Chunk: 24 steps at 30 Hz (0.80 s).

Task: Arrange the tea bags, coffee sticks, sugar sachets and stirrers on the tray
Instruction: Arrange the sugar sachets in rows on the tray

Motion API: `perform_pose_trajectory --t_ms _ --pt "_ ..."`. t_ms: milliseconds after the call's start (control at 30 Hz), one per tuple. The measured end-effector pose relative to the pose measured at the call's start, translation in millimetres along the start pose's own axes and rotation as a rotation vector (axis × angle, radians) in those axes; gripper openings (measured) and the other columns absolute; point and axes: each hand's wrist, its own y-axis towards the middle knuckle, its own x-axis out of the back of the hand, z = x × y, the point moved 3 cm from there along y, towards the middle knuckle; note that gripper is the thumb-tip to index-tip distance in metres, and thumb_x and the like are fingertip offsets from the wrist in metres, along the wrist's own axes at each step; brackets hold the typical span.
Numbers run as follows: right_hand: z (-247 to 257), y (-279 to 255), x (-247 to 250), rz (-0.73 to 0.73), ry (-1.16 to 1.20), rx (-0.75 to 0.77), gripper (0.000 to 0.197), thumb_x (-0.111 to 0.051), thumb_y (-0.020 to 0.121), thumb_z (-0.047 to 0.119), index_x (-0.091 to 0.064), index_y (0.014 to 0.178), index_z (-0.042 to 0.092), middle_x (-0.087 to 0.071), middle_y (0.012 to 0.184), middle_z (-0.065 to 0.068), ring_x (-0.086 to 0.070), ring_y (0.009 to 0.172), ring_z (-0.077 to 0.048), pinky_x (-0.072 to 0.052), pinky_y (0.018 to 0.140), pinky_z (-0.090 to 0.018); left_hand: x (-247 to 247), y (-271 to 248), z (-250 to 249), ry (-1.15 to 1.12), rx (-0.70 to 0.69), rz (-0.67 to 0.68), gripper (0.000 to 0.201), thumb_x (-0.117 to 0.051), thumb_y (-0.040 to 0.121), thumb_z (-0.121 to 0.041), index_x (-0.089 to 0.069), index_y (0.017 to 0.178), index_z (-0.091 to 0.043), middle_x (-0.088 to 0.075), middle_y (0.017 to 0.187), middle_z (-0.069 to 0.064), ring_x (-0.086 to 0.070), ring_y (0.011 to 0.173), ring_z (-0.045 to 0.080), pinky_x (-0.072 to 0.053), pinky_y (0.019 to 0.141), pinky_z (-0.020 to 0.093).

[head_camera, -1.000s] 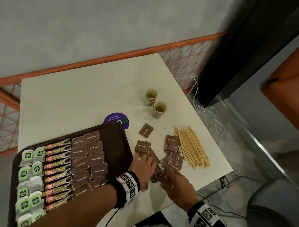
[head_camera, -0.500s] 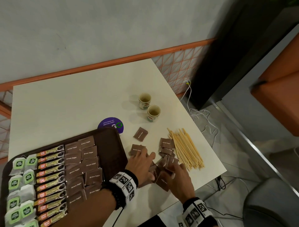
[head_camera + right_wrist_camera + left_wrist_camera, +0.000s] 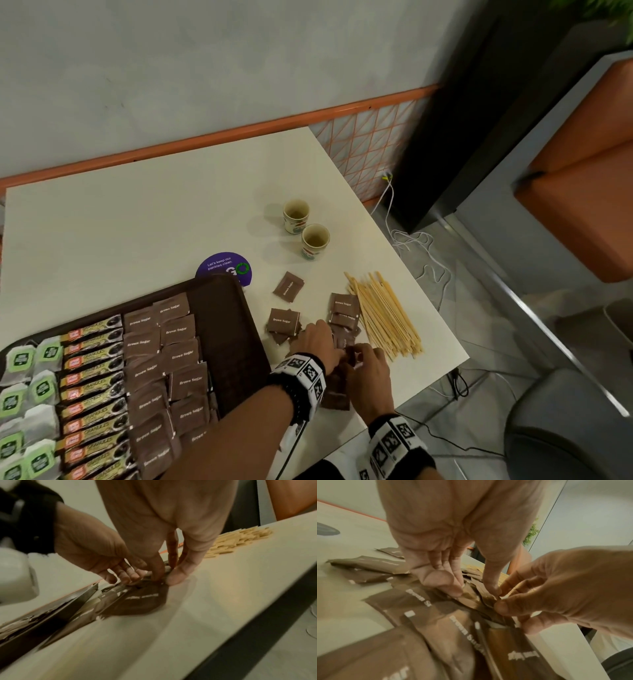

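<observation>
A dark brown tray (image 3: 222, 342) at the left holds green tea bags (image 3: 30, 387), coffee sticks (image 3: 90, 377) and rows of brown sugar sachets (image 3: 161, 363). Loose sugar sachets (image 3: 283, 320) lie on the white table right of the tray, one sachet (image 3: 288, 287) apart from the rest. Wooden stirrers (image 3: 383, 318) lie in a bundle further right. My left hand (image 3: 320, 342) and right hand (image 3: 368, 363) meet over the loose pile. The left fingers (image 3: 450, 588) curl down onto a sachet (image 3: 469, 595) against the thumb. My right hand (image 3: 169, 577) pinches sachet edges.
Two small paper cups (image 3: 296, 214) (image 3: 315, 240) stand behind the pile, beside a purple round sticker (image 3: 224, 267). The table's right edge (image 3: 442, 325) runs close past the stirrers. Cables (image 3: 418, 246), an orange seat (image 3: 582, 192) and a grey chair (image 3: 568, 428) lie beyond.
Both hands have drawn together over the loose sachets, bunching several under the fingers. The tray's contents and the stirrers have not moved.
</observation>
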Motion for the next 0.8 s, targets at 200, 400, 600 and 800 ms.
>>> perform_pose_trajectory --t_ms 200,400,600,800 --pt "0 6 -2 0.023 0.043 0.017 0.029 -0.062 0.086 0.008 -0.064 0.112 0.019 -0.055 0.102 0.001 -0.055 0.092 -0.017 -0.04 0.082 -0.02 -3 7 -1 -0.049 0.07 0.017 0.036 -0.068 0.086 -0.032 -0.06 0.111 -0.008 -0.063 0.119 0.014 -0.064 0.105 0.032 -0.055 0.083 0.038" --pt "-7 4 3 -0.006 0.091 0.02 0.021 -0.067 0.085 0.012 -0.052 0.089 0.026 -0.057 0.094 0.003 -0.055 0.083 -0.015 -0.034 0.061 -0.011 0 10 -7 -0.095 0.023 0.095 0.035 -0.077 0.075 -0.034 -0.071 0.1 -0.01 -0.071 0.106 0.01 -0.069 0.094 0.029 -0.058 0.081 0.036" --pt "-16 -18 -5 0.308 -0.262 0.217 0.062 -0.076 0.077 0.039 -0.045 0.131 0.042 -0.046 0.111 0.008 -0.052 0.096 -0.016 -0.048 0.077 -0.023 20 15 0 -0.227 -0.053 0.106 0.017 -0.071 0.082 -0.026 -0.057 0.077 -0.018 -0.066 0.091 0.003 -0.059 0.084 0.02 -0.046 0.074 0.026" --pt "-9 -18 -12 0.351 -0.298 0.213 0.046 -0.073 0.082 0.029 -0.055 0.124 0.029 -0.045 0.112 0.005 -0.048 0.097 -0.017 -0.05 0.084 -0.033 57 14 25 -0.611 -0.033 0.183 0.015 -0.061 0.081 -0.021 -0.048 0.086 -0.014 -0.071 0.093 0.016 -0.07 0.081 0.028 -0.053 0.072 0.039"
